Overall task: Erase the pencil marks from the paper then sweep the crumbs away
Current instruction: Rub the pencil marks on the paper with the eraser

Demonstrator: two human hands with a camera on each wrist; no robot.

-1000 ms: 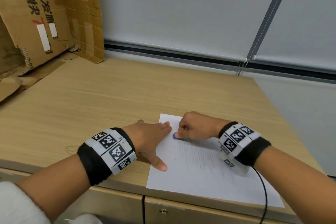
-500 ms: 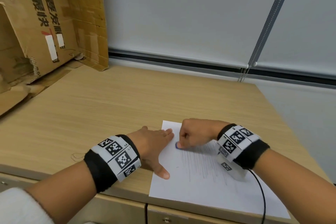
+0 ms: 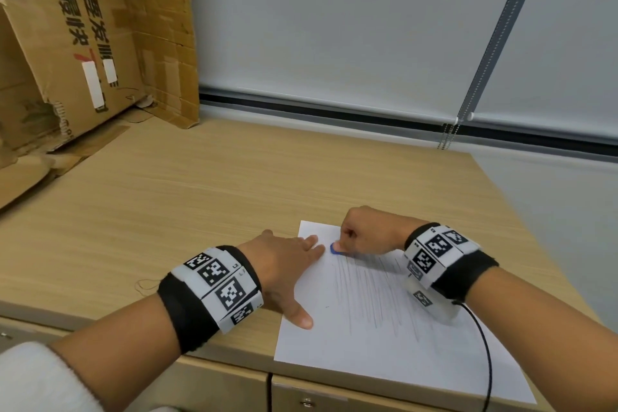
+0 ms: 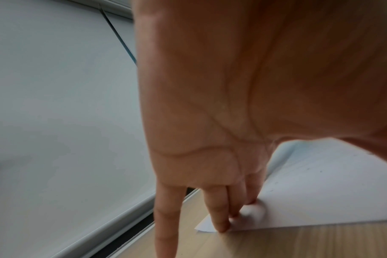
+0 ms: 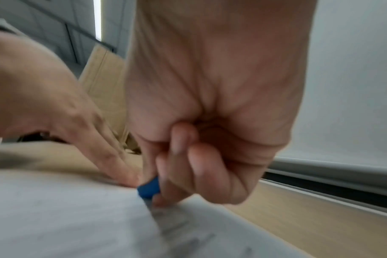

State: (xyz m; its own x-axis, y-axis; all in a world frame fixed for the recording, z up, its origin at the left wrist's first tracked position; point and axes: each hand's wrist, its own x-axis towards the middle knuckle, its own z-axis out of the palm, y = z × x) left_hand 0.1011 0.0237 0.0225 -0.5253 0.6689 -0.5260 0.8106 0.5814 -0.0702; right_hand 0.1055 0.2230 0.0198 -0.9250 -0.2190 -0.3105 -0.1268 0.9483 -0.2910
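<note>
A white sheet of paper (image 3: 384, 338) lies at the near right of the wooden desk (image 3: 200, 211), with grey pencil strokes (image 3: 371, 294) across its middle. My right hand (image 3: 359, 237) pinches a small blue eraser (image 3: 334, 248) and presses it on the paper near the far left corner. In the right wrist view the blue eraser (image 5: 149, 188) shows under the curled fingers (image 5: 210, 174). My left hand (image 3: 287, 264) lies flat with straight fingers on the paper's left edge; its fingertips (image 4: 221, 225) press the paper (image 4: 320, 192) near that corner.
Torn cardboard boxes (image 3: 83, 43) stand at the far left of the desk. A grey roller blind (image 3: 334, 27) with a bead chain (image 3: 448, 137) hangs behind. A black cable (image 3: 485, 361) runs from my right wrist over the paper. Drawer fronts (image 3: 334, 395) lie below the near edge.
The head view has tilted slightly, so the scene sits lower in frame. The right hand with the eraser has shifted only slightly near the same corner. The left hand keeps pressing.
</note>
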